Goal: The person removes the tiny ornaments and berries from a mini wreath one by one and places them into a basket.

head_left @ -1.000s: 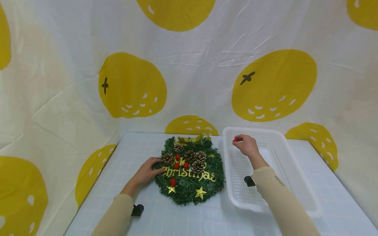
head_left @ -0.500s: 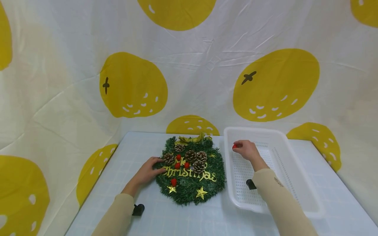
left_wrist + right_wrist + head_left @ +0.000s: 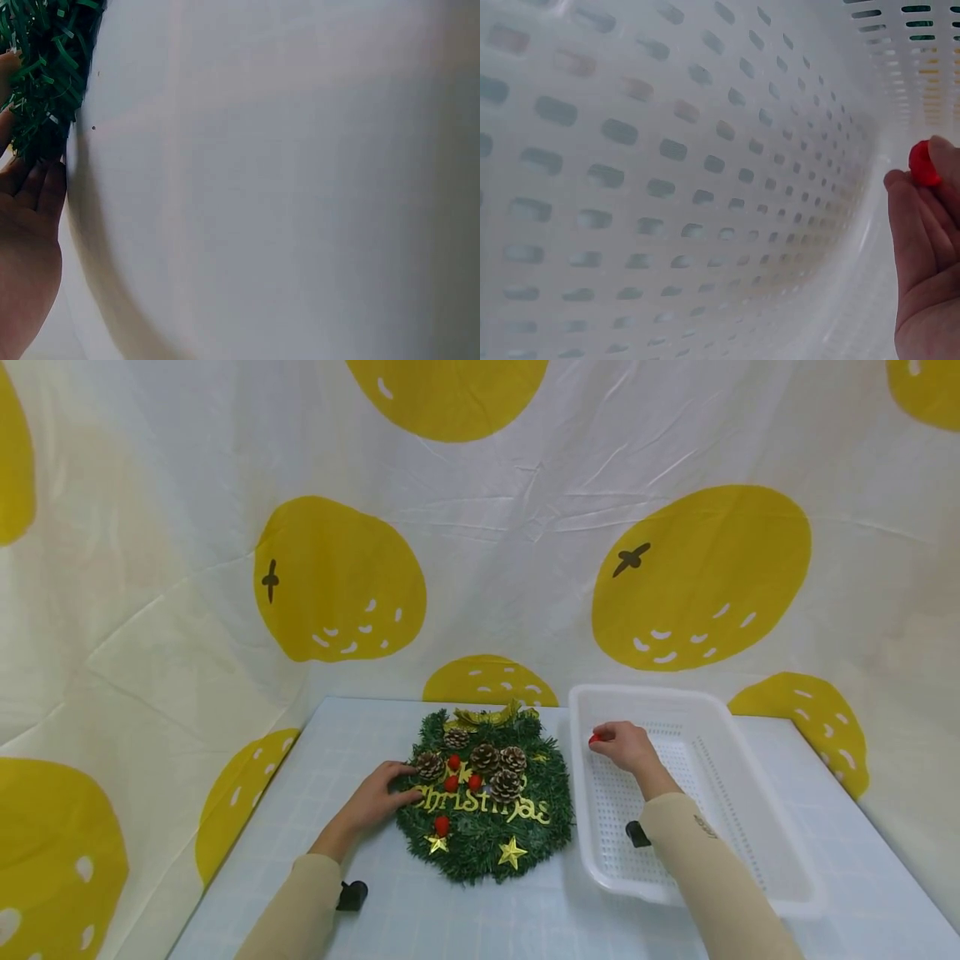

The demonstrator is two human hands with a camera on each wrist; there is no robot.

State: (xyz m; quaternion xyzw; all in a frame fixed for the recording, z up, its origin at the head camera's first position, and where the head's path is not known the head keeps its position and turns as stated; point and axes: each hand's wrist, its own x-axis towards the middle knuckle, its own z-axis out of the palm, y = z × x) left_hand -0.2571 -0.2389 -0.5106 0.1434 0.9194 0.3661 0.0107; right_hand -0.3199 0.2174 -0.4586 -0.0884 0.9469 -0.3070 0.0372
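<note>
A green wreath (image 3: 480,843) lies on the table, bearing pine cones (image 3: 483,757), red balls (image 3: 442,826), gold lettering (image 3: 487,802) and gold stars (image 3: 512,852). My left hand (image 3: 377,797) grips its left edge, fingers around the greenery (image 3: 56,67) in the left wrist view. Over the left part of the white basket (image 3: 626,868), my right hand (image 3: 628,748) pinches a small red ball (image 3: 596,738). The right wrist view shows that ball (image 3: 924,163) between the thumb and fingers of my right hand (image 3: 930,255), near the basket's perforated wall.
The basket stands close to the wreath's right side, on a pale table (image 3: 450,927). Behind the table hangs a white curtain (image 3: 502,568) with yellow fruit prints. A black wrist device (image 3: 352,895) shows by the left sleeve, another (image 3: 637,834) by the right.
My right hand has moved a little toward me, lower over the basket in the head view, with the red ball still pinched. My left hand stays on the wreath.
</note>
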